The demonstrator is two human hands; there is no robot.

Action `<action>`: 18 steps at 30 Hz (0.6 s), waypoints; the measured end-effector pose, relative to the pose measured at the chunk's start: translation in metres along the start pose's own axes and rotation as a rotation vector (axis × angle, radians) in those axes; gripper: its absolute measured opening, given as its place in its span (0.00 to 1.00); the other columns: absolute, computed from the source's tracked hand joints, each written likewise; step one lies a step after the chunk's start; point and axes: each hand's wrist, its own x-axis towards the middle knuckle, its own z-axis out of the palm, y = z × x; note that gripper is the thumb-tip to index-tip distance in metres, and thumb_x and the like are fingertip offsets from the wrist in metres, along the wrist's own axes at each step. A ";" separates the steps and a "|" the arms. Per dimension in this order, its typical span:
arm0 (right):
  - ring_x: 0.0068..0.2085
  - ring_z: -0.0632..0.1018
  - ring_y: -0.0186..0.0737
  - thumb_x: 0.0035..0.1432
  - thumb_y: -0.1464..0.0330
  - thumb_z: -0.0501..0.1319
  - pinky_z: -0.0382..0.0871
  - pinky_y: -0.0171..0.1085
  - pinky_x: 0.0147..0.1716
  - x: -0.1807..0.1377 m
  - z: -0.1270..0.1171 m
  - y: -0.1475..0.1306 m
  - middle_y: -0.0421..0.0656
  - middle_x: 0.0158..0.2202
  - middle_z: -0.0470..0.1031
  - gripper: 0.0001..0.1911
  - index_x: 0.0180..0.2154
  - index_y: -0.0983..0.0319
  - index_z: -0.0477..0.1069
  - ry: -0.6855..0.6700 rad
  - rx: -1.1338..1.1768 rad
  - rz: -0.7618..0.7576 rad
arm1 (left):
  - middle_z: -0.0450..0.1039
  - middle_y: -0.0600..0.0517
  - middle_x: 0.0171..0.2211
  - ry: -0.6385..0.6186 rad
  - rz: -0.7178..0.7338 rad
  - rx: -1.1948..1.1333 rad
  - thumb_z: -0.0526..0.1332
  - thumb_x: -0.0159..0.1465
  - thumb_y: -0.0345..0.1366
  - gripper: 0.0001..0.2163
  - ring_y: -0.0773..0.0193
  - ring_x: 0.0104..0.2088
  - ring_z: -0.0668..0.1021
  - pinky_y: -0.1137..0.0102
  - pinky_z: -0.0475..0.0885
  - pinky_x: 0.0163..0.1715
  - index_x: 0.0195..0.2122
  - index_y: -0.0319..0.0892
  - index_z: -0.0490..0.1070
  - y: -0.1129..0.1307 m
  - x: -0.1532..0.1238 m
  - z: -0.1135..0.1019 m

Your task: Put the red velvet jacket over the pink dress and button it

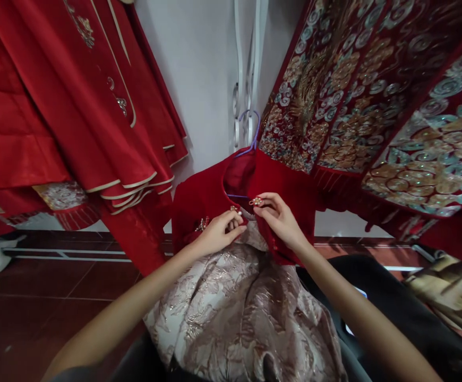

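We are at the collar of a deep red velvet jacket that hangs on a thin purple wire hanger against the white wall, and the step in hand looks like closing its neck fastening. Our right hand pinches a small gold and pearl ornamental clasp at the right edge of the collar opening, thumb and forefinger pressed together on it. Our left hand pinches the matching pearl button at the left edge, fingers curled in tight. The two pieces sit just beside each other, not yet joined as far as we can tell (the fingertips hide the gap). Bringing them together would call for a small, steady inward pull with both edges level.

Below the jacket's hem spreads a pale pink and gold brocade skirt. To the left hang plain red satin robes with cream piping; to the right, a red garment thick with gold and turquoise embroidery. Under it all lies a dark red tiled floor.
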 end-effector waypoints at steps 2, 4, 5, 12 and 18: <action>0.40 0.76 0.37 0.51 0.62 0.65 0.71 0.38 0.44 0.004 -0.006 0.002 0.42 0.39 0.72 0.13 0.38 0.58 0.67 0.054 0.000 -0.036 | 0.68 0.51 0.34 0.168 0.023 0.001 0.62 0.60 0.40 0.07 0.66 0.34 0.73 0.71 0.70 0.35 0.32 0.42 0.69 -0.003 0.004 -0.002; 0.38 0.77 0.37 0.51 0.60 0.66 0.71 0.39 0.43 0.008 -0.007 0.003 0.42 0.37 0.73 0.14 0.37 0.58 0.67 0.059 0.001 -0.039 | 0.70 0.48 0.41 0.273 0.024 -0.078 0.63 0.59 0.40 0.07 0.63 0.41 0.75 0.69 0.72 0.40 0.31 0.41 0.70 -0.004 0.010 -0.003; 0.38 0.77 0.38 0.51 0.59 0.66 0.72 0.39 0.42 0.010 -0.007 0.004 0.43 0.37 0.74 0.14 0.36 0.59 0.68 0.045 -0.002 -0.028 | 0.71 0.47 0.43 0.296 0.005 -0.149 0.64 0.58 0.40 0.08 0.62 0.44 0.76 0.67 0.73 0.42 0.30 0.41 0.70 -0.005 0.013 -0.004; 0.37 0.78 0.39 0.48 0.58 0.68 0.72 0.41 0.42 0.016 -0.004 0.010 0.45 0.37 0.77 0.16 0.35 0.60 0.71 -0.006 0.000 0.020 | 0.74 0.49 0.37 0.414 -0.167 -0.413 0.68 0.50 0.37 0.10 0.63 0.38 0.78 0.64 0.71 0.46 0.26 0.41 0.67 -0.008 0.015 0.006; 0.39 0.78 0.40 0.51 0.59 0.67 0.73 0.40 0.42 0.013 -0.005 0.008 0.45 0.40 0.78 0.16 0.40 0.60 0.73 -0.018 -0.005 0.030 | 0.71 0.53 0.28 0.424 -0.315 -0.343 0.64 0.45 0.29 0.11 0.65 0.31 0.75 0.70 0.69 0.34 0.29 0.42 0.65 -0.028 0.007 0.017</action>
